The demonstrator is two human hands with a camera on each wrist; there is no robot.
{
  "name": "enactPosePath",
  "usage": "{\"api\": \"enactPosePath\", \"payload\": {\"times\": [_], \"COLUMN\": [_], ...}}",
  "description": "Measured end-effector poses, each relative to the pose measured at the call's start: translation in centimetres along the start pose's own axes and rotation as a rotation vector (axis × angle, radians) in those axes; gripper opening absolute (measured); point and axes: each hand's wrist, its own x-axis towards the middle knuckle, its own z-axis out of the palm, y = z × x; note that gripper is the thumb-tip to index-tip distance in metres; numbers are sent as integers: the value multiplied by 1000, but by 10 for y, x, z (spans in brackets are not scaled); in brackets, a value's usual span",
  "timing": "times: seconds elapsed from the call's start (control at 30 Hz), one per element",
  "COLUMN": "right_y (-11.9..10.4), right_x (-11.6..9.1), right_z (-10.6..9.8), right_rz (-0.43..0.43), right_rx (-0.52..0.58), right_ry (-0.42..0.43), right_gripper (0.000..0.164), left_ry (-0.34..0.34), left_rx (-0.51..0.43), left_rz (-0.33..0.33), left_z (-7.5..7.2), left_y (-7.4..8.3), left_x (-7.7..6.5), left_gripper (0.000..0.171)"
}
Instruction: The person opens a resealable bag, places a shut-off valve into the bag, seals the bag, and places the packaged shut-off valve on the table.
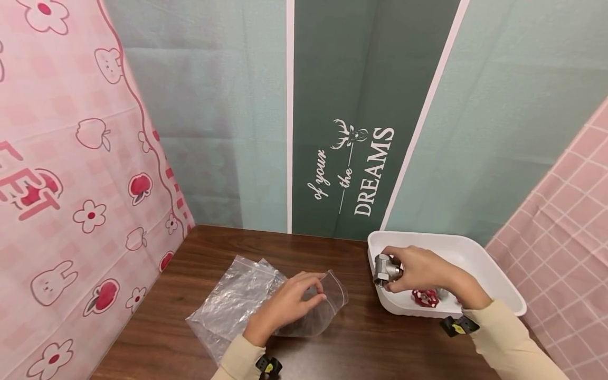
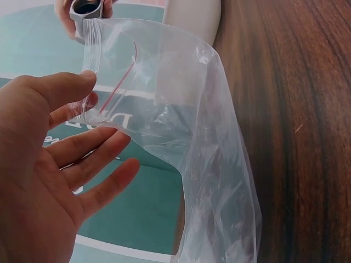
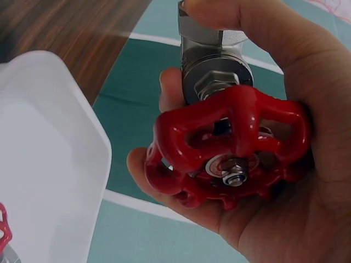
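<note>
My right hand (image 1: 418,268) grips a metal gate valve (image 1: 386,270) above the near-left part of a white tray (image 1: 494,264). In the right wrist view the valve's red handwheel (image 3: 236,148) lies against the palm, with thumb and fingers round the steel body (image 3: 216,60). My left hand (image 1: 291,300) pinches the zip edge of a clear zip-lock bag (image 1: 328,306) between thumb and index finger, the other fingers loosely spread. From the left wrist, the bag's mouth (image 2: 92,55) stands upright, and the valve's open end shows just beyond it.
Flat on the brown wooden table (image 1: 370,348), more clear plastic (image 1: 237,295) lies left of the left hand. Another red handwheel (image 1: 425,298) is inside the tray. Printed cloths hang behind and along both sides.
</note>
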Motion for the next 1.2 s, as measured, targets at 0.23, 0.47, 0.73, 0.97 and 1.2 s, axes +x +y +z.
{"api": "enactPosePath", "payload": {"times": [0.23,0.47,0.73,0.97,1.2], "right_y": [-9,-15,-24,-31,-36], "right_x": [3,6,10,15,21], "right_z": [2,7,12,18,26], "right_rz": [-3,-48,-76,-100,-108], "right_rx": [6,-10,-18,18,38], "right_ry": [-17,14,17,-8,-35], "right_gripper": [60,59,63,62,64], "left_ry": [-8,-36,-41,-37,-31], "left_rx": [-7,-4,2,3,-1], "left_rz": [6,3,-6,-3,18], "left_z": [1,1,1,1,1], "left_y": [0,3,5,6,6], "left_x": [1,3,4,4,4], "left_gripper": [12,13,12,11,12]}}
